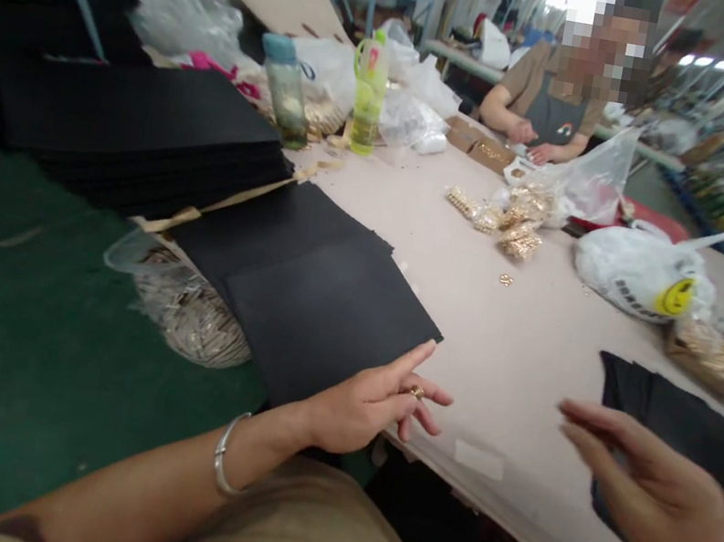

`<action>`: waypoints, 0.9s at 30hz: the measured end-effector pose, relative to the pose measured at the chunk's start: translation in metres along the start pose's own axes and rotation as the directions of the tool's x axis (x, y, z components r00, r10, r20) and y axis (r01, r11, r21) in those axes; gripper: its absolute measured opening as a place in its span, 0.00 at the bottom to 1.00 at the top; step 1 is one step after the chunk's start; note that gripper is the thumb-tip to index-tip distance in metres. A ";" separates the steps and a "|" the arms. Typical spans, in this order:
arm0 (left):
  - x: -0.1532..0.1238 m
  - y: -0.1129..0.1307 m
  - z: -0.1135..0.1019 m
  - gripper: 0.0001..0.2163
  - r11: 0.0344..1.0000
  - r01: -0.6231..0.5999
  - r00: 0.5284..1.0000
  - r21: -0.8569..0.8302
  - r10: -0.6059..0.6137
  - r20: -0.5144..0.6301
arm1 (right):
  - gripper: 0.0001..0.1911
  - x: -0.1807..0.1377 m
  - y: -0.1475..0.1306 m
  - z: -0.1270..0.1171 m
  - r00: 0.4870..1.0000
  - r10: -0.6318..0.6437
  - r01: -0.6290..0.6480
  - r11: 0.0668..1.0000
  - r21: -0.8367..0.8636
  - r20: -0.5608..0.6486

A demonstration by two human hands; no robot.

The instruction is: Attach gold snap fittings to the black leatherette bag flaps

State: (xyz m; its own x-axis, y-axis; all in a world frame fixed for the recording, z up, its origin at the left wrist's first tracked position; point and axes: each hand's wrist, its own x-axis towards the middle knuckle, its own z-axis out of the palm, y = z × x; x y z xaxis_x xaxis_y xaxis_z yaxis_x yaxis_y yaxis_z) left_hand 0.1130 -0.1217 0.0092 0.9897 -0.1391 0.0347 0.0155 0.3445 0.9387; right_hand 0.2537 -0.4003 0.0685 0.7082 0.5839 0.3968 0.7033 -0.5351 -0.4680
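My left hand (373, 407) is over the table's front edge with its fingers spread and nothing in them. Its index fingertip is at the corner of a flat black sheet (329, 303), which overlaps another black sheet (274, 215) behind it. My right hand (657, 496) hovers to the right, slightly blurred, fingers stretched out and thumb a little apart; I see nothing in it. Behind and beside that hand lie more black pieces (658, 408), partly hidden by it.
A tall stack of black sheets (145, 110) stands at the left. On the table (426, 217) are two bottles (367, 101), bagged gold-coloured metal parts (523, 219) and a white plastic bag (640, 271). A bagged bundle (189, 307) sits below the sheets. A co-worker (548, 108) sits opposite.
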 end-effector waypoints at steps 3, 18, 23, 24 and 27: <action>-0.003 -0.001 -0.006 0.39 0.984 0.026 0.999 -0.177 -0.017 0.049 | 0.18 0.021 -0.053 0.058 0.879 -0.440 0.377 0.877 0.297 0.182; -0.078 0.025 -0.042 0.29 0.970 0.070 0.974 -0.233 -0.118 -0.196 | 0.04 0.072 -0.119 0.144 0.827 -0.450 0.213 0.805 0.553 0.337; -0.121 0.026 -0.058 0.15 0.993 0.105 0.505 0.045 -0.014 -0.863 | 0.10 0.103 -0.126 0.197 0.934 -0.155 -0.010 0.889 0.457 0.323; -0.126 0.023 -0.061 0.16 0.991 0.122 0.406 0.061 0.006 -0.914 | 0.11 0.107 -0.127 0.207 0.928 -0.124 -0.061 0.880 0.471 0.351; -0.134 0.014 -0.064 0.19 0.988 0.151 0.357 0.012 -0.043 -0.933 | 0.12 0.113 -0.131 0.230 0.888 -0.092 -0.159 0.858 0.489 0.450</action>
State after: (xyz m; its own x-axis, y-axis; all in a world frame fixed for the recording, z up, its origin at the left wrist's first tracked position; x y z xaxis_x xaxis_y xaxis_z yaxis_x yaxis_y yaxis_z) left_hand -0.0101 -0.0386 -0.0039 0.4861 0.8016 -0.3480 0.1629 0.3081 0.9373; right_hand 0.2279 -0.1242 -0.0067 0.5364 0.8430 0.0400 0.4613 -0.2531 -0.8504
